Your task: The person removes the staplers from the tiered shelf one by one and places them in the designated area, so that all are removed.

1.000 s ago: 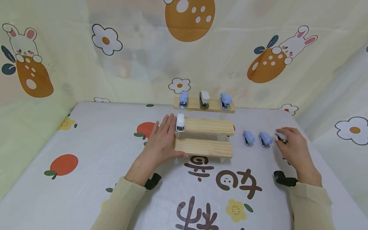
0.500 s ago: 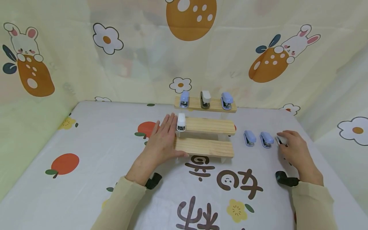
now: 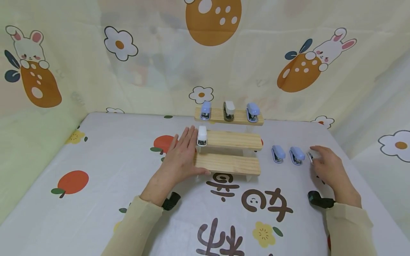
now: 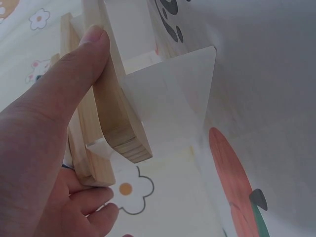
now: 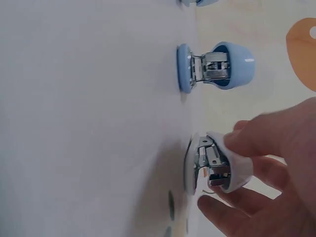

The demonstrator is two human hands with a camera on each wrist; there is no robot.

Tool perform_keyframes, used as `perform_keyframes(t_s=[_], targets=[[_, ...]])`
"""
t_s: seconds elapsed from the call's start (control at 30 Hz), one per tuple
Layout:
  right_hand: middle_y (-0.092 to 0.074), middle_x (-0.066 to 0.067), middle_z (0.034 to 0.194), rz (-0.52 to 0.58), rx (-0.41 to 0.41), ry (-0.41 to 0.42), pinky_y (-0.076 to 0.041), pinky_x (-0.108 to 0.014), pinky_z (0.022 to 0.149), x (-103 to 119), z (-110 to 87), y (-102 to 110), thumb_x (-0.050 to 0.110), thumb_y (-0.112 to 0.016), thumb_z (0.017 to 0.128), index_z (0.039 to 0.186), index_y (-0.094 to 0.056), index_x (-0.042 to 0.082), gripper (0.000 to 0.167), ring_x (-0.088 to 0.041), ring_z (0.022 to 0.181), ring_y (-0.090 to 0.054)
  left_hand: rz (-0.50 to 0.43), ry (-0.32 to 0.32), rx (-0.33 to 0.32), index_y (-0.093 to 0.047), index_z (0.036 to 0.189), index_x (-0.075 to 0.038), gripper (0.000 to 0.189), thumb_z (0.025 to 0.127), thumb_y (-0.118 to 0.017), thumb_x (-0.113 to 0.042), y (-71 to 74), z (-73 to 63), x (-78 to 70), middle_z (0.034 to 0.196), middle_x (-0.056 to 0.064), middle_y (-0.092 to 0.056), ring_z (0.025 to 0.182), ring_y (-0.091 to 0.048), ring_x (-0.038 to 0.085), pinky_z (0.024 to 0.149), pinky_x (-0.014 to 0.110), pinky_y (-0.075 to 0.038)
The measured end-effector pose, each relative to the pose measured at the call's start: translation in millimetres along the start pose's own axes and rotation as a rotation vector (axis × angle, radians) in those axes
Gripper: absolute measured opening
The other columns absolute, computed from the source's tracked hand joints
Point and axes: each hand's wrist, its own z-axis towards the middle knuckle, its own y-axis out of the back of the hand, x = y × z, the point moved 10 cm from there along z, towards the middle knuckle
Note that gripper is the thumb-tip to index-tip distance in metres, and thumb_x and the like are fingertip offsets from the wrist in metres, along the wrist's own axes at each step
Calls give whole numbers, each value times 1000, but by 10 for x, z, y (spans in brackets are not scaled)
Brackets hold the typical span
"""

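Observation:
A stepped wooden rack (image 3: 234,139) with translucent supports stands mid-table. On its left end lies my left hand (image 3: 180,158), fingers straight along the side. The left wrist view shows the thumb (image 4: 89,52) pressing the front edge of the lowest step (image 4: 116,106). My right hand (image 3: 331,170) pinches a small white stapler (image 5: 237,170) at the right of the table, thumb on one side and fingers on the other. Most of that stapler is hidden in the head view. Left of it two blue staplers (image 3: 297,155) stand upright in a row.
On the rack's top step stand a blue stapler (image 3: 205,110), a white one with a dark base (image 3: 229,110) and another blue one (image 3: 253,112). A white stapler (image 3: 202,136) sits at the middle step's left end. A patterned cloth wall (image 3: 153,81) rises behind the table.
The right hand has shifted slightly, and its fingers now cover more of the white stapler. The left hand stays on the rack. The head view has moved a little.

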Motion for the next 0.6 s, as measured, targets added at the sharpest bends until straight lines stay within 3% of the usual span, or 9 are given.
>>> perform_keyframes(t_s=[0.17,0.4,0.6], targets=[[-29,-41,147,34,-107,24,-29,-76,103,122,-11,159,6,-41,98,142,-42,-8,46,-61,132,-30,4,-8,-5,-9,159,-3,137,63,-82,-68,4,-2,2,168,12,-9,156,-7,26,127,50,-10],[-38,-36,144,64,-259,120,-39,-72,94,613,-134,427,7,-44,99,135,-51,-5,38,-54,125,-39,7,-11,-7,-8,159,-5,137,63,-81,-69,11,1,3,168,10,-9,156,-7,26,127,49,-10],[-43,-34,139,85,-315,227,-40,-70,92,1023,-217,457,4,-47,98,132,-53,-5,35,-52,119,-44,1,0,10,-7,159,-5,138,63,-81,-69,-4,3,10,168,9,-8,156,-6,26,127,48,-7]])
